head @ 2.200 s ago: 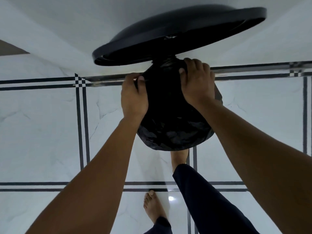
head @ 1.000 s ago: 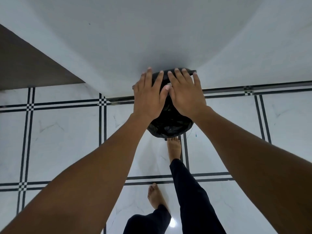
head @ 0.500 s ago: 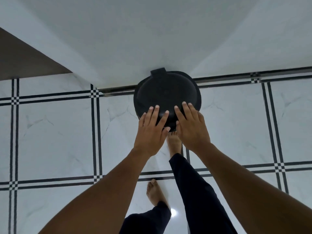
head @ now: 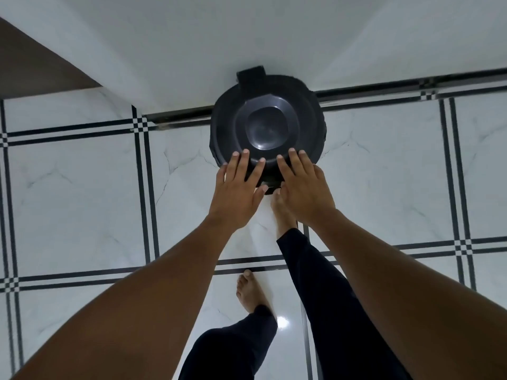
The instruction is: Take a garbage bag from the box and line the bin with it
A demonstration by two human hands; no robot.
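Observation:
A round black pedal bin [head: 267,124] stands on the floor against the white wall, its lid down and seen from above. A thin fringe of black garbage bag [head: 323,127] shows at the bin's right rim; the rest of the bag is hidden under the lid. My left hand [head: 238,187] hovers flat over the near edge of the lid, fingers spread, holding nothing. Beside it my right hand [head: 304,187] is also flat and open over the near edge. No box is in view.
The floor is white marble tile [head: 82,193] with black double lines. My right foot [head: 284,215] is at the bin's pedal, my left foot [head: 251,292] further back. A white wall [head: 192,37] rises behind the bin, and a brown surface [head: 33,67] sits at upper left.
The lid, up at first with my hands gripping the bag at the rim, has come down. My hands have let go and drawn back toward the near edge as my head rose.

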